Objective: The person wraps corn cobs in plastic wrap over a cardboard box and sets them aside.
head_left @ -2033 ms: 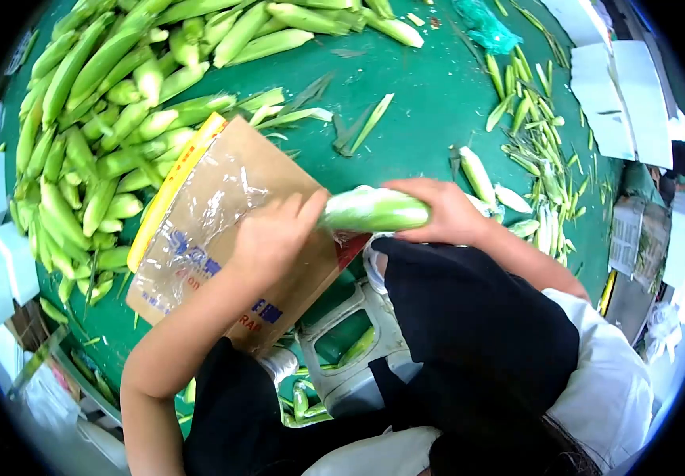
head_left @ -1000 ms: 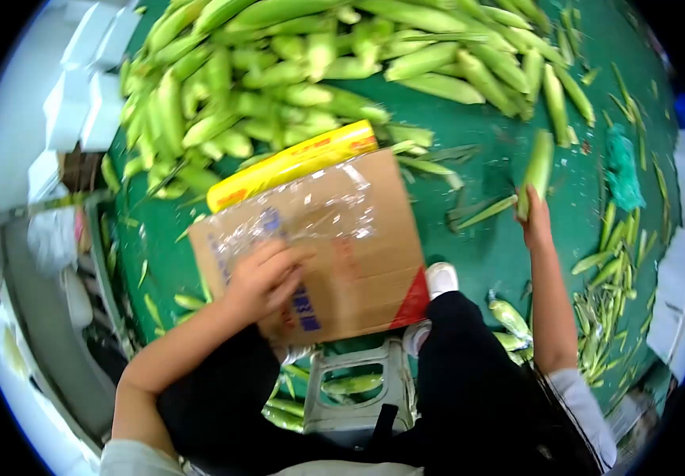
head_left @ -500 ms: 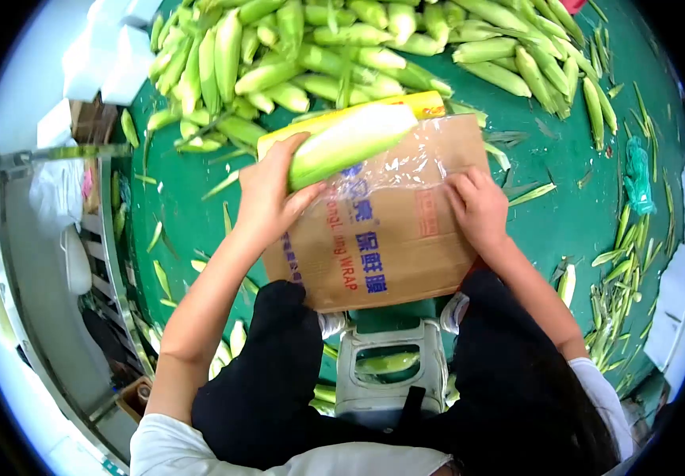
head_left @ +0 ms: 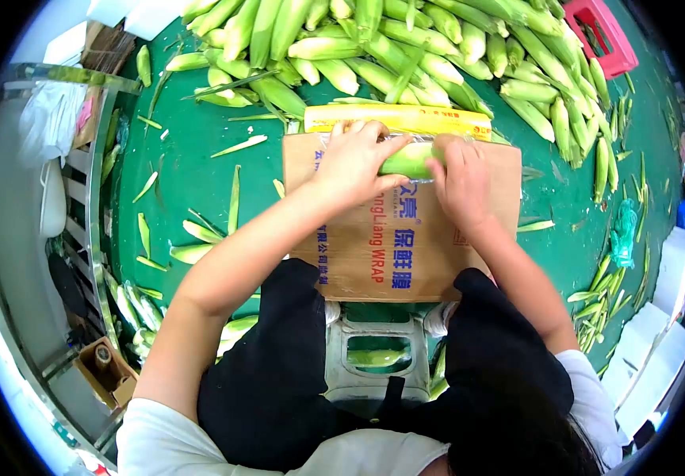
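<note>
A green ear of corn (head_left: 410, 161) lies crosswise over the cardboard box (head_left: 358, 254), near its far edge. My left hand (head_left: 358, 163) is closed round the ear's left end, and my right hand (head_left: 461, 178) has its fingers wrapped on the right end. Just beyond both hands, a yellow roll of wrap (head_left: 406, 119) rests along the far side of the box. Clear film shows faintly by the ear; how far it covers the ear is hard to tell.
A big pile of corn ears (head_left: 406, 55) spreads beyond the box. A red stool (head_left: 602, 40) stands at upper right, a grey stool (head_left: 378, 377) between my legs. Husk leaves (head_left: 596, 309) lie at right, a metal rack (head_left: 89, 222) and small carton (head_left: 107, 371) at left.
My right hand has moved from the film onto the ear. The ear has come down from a tilted hold in my left hand to lie level across the box. The view has shifted.
</note>
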{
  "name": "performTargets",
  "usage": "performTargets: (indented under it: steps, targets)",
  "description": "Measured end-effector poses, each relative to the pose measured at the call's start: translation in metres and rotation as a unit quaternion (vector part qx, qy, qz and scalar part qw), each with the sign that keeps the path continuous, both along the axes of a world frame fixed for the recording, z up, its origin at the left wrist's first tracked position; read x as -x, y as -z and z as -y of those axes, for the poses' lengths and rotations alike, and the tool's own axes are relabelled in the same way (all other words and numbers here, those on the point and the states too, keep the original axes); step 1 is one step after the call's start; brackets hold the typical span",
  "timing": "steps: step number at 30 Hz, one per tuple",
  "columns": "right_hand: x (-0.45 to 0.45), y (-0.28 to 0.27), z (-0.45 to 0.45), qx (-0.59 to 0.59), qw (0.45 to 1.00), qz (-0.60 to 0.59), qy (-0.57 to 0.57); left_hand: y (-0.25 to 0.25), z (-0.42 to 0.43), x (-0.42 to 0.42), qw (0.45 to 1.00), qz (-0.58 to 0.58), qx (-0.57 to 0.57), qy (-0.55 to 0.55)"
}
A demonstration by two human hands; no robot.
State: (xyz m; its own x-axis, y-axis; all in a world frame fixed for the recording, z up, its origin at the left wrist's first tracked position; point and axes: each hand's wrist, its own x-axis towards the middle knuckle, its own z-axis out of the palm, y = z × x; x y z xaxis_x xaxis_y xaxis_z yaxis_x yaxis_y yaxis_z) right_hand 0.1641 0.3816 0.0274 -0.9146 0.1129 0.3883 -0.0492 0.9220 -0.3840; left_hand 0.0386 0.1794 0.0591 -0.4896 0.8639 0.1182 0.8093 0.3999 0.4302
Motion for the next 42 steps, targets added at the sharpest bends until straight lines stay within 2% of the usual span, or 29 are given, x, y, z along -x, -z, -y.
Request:
performTargets:
  steps: [1, 2, 3, 4, 7, 11, 12, 15, 16, 18, 19, 20, 21, 22, 24, 25, 27, 28, 29, 30, 32, 33, 35, 36, 39, 40, 41, 42]
  targets:
    - [0.001, -0.004, 0.005, -0.019, 1.0, 0.003, -0.012, 0.003, 0.009, -0.008, 0.999, -0.019, -0.027, -0.029]
    - [-0.002, -0.008, 0.009, -0.037, 0.999, 0.01, -0.026, 0.011, 0.029, -0.014, 0.994, 0.011, -0.094, -0.045]
    - [-0.004, -0.013, 0.011, -0.053, 0.998, 0.016, -0.039, 0.019, 0.056, -0.024, 0.988, -0.033, -0.139, -0.052]
    - [-0.007, -0.015, 0.007, -0.096, 0.992, 0.076, -0.041, 0.021, 0.075, -0.032, 0.99, -0.024, -0.127, -0.048]
    - [0.002, -0.017, -0.001, -0.089, 0.99, 0.08, -0.068, 0.025, 0.087, -0.047, 0.994, -0.03, -0.086, -0.058]
    - [0.004, -0.013, -0.007, -0.092, 0.989, 0.06, -0.096, 0.037, 0.082, -0.025, 0.996, -0.076, -0.011, -0.044]
    - [0.002, -0.012, -0.011, -0.085, 0.989, 0.056, -0.109, 0.026, 0.08, -0.017, 0.99, -0.079, -0.117, -0.003]
    - [-0.012, -0.01, -0.022, -0.039, 0.986, 0.057, -0.154, 0.013, 0.1, -0.013, 0.973, 0.11, -0.198, -0.036]
    - [-0.024, -0.014, -0.022, -0.008, 0.982, 0.064, -0.176, 0.001, 0.102, -0.018, 0.96, 0.193, -0.19, -0.073]
    - [-0.047, -0.023, -0.012, 0.062, 0.97, 0.097, -0.213, -0.008, 0.081, -0.019, 0.962, 0.219, -0.16, -0.033]
    - [-0.059, -0.025, -0.006, 0.11, 0.957, 0.163, -0.213, -0.006, 0.068, -0.023, 0.961, 0.234, -0.144, -0.016]
    - [-0.064, -0.026, 0.0, 0.085, 0.961, 0.175, -0.196, 0.001, 0.052, -0.021, 0.961, 0.253, -0.101, 0.048]
    - [-0.065, -0.031, 0.007, 0.057, 0.964, 0.185, -0.18, 0.028, 0.04, -0.02, 0.964, 0.217, -0.113, 0.104]
    - [-0.057, -0.034, 0.009, -0.014, 0.977, 0.131, -0.167, 0.034, 0.029, -0.017, 0.971, 0.185, -0.079, 0.132]
    - [-0.029, -0.031, 0.006, -0.154, 0.978, 0.023, -0.136, 0.037, 0.008, 0.002, 0.99, 0.088, -0.01, 0.107]
    - [-0.018, -0.026, 0.001, -0.152, 0.98, 0.044, -0.123, 0.034, -0.002, 0.013, 0.994, 0.039, 0.025, 0.096]
    - [0.011, -0.018, -0.012, -0.156, 0.981, 0.073, -0.09, 0.018, -0.022, 0.051, 0.963, 0.173, 0.204, 0.008]
    - [0.021, -0.025, -0.013, -0.129, 0.979, 0.142, -0.06, 0.013, -0.026, 0.08, 0.935, 0.291, 0.202, -0.019]
    - [0.032, -0.038, -0.012, -0.102, 0.972, 0.212, -0.031, 0.006, -0.023, 0.102, 0.892, 0.405, 0.197, -0.044]
    - [0.041, -0.046, -0.012, -0.075, 0.958, 0.277, -0.001, -0.006, -0.019, 0.111, 0.904, 0.39, 0.154, -0.086]
    - [0.02, -0.022, 0.007, -0.081, 0.987, 0.129, -0.047, -0.013, -0.015, 0.126, 0.927, 0.333, 0.046, -0.168]
    - [0.014, -0.02, 0.016, -0.082, 0.992, 0.058, -0.071, -0.017, -0.018, 0.127, 0.917, 0.346, -0.008, -0.197]
    - [0.021, -0.017, 0.02, -0.144, 0.987, 0.031, -0.068, -0.018, -0.031, 0.114, 0.913, 0.341, -0.118, -0.192]
    - [0.022, -0.018, 0.021, -0.174, 0.982, 0.018, -0.065, -0.02, -0.042, 0.105, 0.917, 0.342, -0.133, -0.159]
    - [0.042, -0.019, 0.0, -0.1, 0.978, 0.136, -0.123, -0.013, -0.08, 0.074, 0.922, 0.36, -0.142, -0.003]
    - [0.048, -0.047, 0.006, -0.038, 0.937, 0.332, -0.099, -0.003, -0.094, 0.06, 0.926, 0.336, -0.16, 0.072]
    - [0.045, -0.05, 0.008, -0.017, 0.931, 0.344, -0.119, 0.01, -0.104, 0.047, 0.923, 0.306, -0.178, 0.149]
    - [0.039, -0.051, 0.01, 0.004, 0.923, 0.359, -0.141, 0.021, -0.109, 0.034, 0.923, 0.31, -0.146, 0.176]
